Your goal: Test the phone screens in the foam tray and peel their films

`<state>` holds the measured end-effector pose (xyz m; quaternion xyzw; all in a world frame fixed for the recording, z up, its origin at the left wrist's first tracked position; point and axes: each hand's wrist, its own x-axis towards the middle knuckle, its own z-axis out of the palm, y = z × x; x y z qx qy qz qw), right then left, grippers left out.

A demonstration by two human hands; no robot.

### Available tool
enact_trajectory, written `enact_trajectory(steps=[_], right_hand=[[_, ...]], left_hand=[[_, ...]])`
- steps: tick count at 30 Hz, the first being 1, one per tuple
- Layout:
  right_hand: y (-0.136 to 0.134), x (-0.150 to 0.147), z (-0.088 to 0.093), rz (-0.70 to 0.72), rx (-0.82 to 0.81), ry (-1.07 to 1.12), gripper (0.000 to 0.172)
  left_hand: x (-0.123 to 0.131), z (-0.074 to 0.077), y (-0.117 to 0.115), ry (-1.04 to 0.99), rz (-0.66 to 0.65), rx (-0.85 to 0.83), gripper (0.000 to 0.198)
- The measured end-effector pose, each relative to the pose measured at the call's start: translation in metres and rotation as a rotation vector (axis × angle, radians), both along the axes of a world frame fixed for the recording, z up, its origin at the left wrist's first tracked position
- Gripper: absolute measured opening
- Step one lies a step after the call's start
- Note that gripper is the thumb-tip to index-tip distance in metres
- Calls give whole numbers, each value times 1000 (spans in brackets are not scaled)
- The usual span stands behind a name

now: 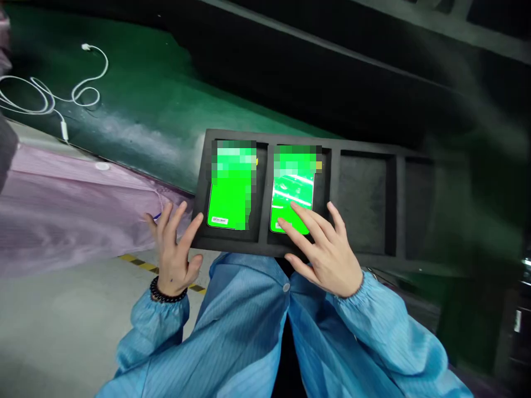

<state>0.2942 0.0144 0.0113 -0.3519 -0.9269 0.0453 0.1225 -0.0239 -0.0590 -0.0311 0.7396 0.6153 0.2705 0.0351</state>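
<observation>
A black foam tray (332, 149) with several compartments lies at the near edge of a green bench. Two phones with bright green screens lie in its left two compartments: the left phone (230, 193) and the right phone (292, 188). My left hand (174, 251) is at the tray's left corner, fingers spread, thumb against the tray's edge. My right hand (323, 249) rests with spread fingers on the lower part of the right phone's screen. Both arms wear blue sleeves, and a dark bead bracelet is on my left wrist.
The tray's two right compartments (365, 199) hold nothing. A coiled white cable (50, 97) lies on the green bench surface (136, 99) at far left. A person's pink-purple sleeve (62, 210) stretches in from the left. Grey floor with a yellow-black stripe (145, 265) lies below.
</observation>
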Motion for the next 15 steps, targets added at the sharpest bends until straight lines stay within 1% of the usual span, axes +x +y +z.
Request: enact_trajectory(steps=[3, 7, 11, 13, 15], right_hand=[[0, 0, -1, -4, 1, -2, 47], [-1, -1, -1, -10, 4, -1, 49], [0, -1, 0, 8, 15, -6, 43], [0, -1, 0, 5, 14, -3, 47], [0, -1, 1, 5, 17, -1, 48]], left_hand=[[0, 0, 0, 28, -4, -29, 60], [1, 2, 0, 6, 7, -5, 61], [2, 3, 0, 53, -5, -30, 61], [1, 3, 0, 29, 6, 6, 63], [1, 2, 0, 42, -5, 5, 61]])
